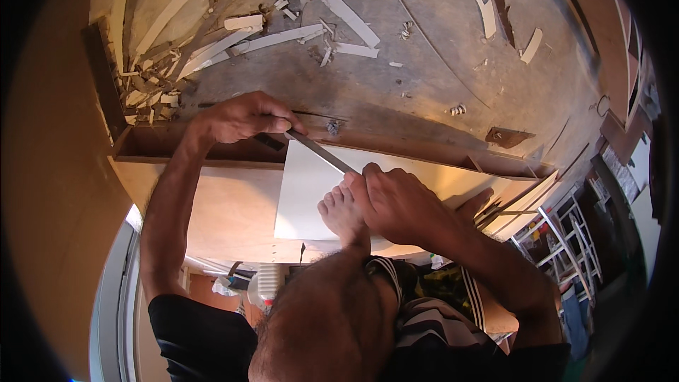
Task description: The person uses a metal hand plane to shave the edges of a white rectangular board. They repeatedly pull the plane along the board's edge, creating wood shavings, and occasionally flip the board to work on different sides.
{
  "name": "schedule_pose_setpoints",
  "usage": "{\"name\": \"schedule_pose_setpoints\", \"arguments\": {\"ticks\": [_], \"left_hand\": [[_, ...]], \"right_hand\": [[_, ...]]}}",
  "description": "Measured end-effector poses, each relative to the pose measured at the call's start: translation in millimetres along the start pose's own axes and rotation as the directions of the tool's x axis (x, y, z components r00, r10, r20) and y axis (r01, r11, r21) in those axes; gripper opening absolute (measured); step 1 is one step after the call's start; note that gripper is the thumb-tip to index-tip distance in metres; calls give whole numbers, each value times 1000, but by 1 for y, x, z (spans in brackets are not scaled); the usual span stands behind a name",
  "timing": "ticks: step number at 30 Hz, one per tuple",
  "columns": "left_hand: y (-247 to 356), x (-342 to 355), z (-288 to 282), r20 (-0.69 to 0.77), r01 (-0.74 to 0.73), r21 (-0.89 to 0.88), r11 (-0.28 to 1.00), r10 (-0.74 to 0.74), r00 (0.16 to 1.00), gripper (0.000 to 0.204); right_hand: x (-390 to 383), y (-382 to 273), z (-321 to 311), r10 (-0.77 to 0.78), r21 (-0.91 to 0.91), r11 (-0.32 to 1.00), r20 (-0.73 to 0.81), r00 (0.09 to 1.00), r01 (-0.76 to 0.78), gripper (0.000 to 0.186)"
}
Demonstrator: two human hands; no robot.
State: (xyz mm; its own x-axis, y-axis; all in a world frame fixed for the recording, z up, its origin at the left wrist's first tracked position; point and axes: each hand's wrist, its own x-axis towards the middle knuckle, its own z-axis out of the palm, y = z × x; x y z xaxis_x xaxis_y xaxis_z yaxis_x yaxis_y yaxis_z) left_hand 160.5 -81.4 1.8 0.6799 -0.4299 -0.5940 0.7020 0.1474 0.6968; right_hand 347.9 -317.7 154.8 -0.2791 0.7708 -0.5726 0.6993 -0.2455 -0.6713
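Observation:
Both of my hands hold a long, flat grey metal file (pixel 322 152), which slants down to the right along the far edge of a white sheet (pixel 300 201). My left hand (pixel 247 119) pinches its far end between thumb and fingers. The near end disappears into my right hand (pixel 392 198), whose fingers are wrapped round it. Under the sheet lies a long wooden cabinet box (pixel 233 201) with an open compartment along its far side. My bare foot (pixel 344 213) presses on the sheet, just left of my right hand.
White offcut strips (pixel 276 39) and wood scraps (pixel 152 92) litter the grey floor (pixel 438 49) beyond the box. A brown panel (pixel 49 170) stands on the left. At the right are a metal ladder (pixel 566 247) and some thin tools (pixel 488 216). A white plastic container (pixel 269 283) sits behind the box.

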Motion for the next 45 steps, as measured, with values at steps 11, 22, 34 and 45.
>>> {"name": "schedule_pose_setpoints", "arguments": {"ticks": [11,22,34,45], "left_hand": [[-41,31,12,-109,-141,-67,988,133,985,29],[19,25,-2,108,-61,-162,985,80,991,24],[-5,47,12,93,28,-148,989,-14,996,24],[13,59,4,112,-87,-132,987,102,988,25]], "right_hand": [[19,38,45,147,80,986,15,989,-148,41],[-31,5,-1,129,96,986,99,987,-138,23],[-18,24,17,460,174,860,145,876,-480,46],[-32,25,13,518,223,803,199,832,-553,47]]}}
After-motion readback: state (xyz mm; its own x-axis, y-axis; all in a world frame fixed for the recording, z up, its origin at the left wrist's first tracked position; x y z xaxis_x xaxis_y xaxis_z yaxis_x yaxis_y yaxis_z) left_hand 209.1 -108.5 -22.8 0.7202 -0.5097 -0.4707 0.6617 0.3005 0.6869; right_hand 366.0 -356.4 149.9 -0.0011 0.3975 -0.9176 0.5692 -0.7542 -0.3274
